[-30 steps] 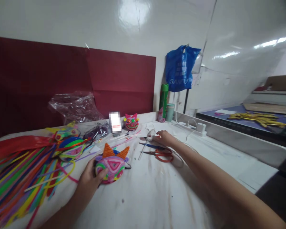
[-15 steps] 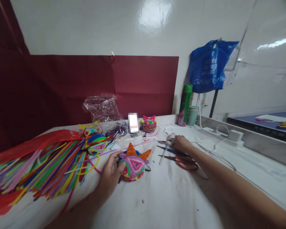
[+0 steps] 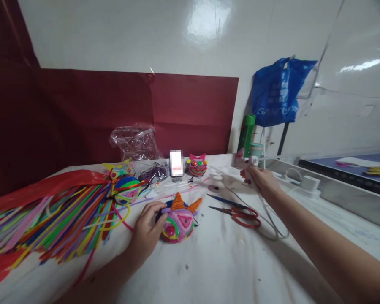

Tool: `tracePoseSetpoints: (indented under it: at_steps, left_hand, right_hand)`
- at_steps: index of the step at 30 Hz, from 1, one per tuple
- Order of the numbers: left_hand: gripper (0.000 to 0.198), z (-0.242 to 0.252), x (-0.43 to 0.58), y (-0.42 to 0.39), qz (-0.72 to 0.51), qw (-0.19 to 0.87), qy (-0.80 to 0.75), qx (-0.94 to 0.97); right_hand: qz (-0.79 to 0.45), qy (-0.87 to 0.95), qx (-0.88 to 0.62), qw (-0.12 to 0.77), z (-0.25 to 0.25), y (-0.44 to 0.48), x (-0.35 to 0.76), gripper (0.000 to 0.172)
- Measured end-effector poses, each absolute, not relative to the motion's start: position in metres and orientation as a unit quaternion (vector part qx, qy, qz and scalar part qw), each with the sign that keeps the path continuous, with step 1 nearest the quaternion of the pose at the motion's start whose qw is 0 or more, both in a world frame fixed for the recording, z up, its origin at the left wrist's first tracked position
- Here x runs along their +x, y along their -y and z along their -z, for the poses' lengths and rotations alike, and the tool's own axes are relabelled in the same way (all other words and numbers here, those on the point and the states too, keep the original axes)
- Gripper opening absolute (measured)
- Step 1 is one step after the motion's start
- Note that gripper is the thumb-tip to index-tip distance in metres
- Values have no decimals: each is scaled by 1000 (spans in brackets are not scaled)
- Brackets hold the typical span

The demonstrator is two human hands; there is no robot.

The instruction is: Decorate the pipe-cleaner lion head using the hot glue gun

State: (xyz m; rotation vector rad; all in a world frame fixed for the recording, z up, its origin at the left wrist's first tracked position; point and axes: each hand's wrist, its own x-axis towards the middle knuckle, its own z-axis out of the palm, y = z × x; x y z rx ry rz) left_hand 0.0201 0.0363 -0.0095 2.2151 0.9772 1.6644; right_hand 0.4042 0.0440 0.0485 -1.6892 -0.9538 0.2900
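My left hand (image 3: 145, 230) grips the side of a colourful pipe-cleaner animal head (image 3: 178, 218) with orange horns, resting on the white table (image 3: 221, 266). My right hand (image 3: 259, 179) is lifted above the table, closed round a white glue gun (image 3: 251, 165) whose white cord (image 3: 269, 219) trails down to the table. Red-handled scissors (image 3: 240, 212) and a blue pen (image 3: 226, 201) lie below that hand.
A big heap of coloured pipe cleaners (image 3: 50, 219) covers the left. Two finished craft heads (image 3: 197, 164) (image 3: 126, 190), a crumpled clear bag (image 3: 134, 141), a green bottle (image 3: 247, 133), a cup (image 3: 256, 150) and a blue bag (image 3: 278, 93) stand at the back. A charger block (image 3: 309, 184) sits right.
My right hand has picked the glue gun up off the table and raised it to the right, pulling its cord along. My left hand has stayed on the craft head.
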Motion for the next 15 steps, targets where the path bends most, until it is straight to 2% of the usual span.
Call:
tracePoseSetpoints:
  at_steps: [9,15]
  left_hand:
    - [16,11,20,-39,-556,134,-353,740]
    - [15,9,21,-34,-552,147,-346,744]
  right_hand:
    - [-289,369,-551,691,-58,-41,376,13]
    - [-341,433,-497,670,-48,23,299,19]
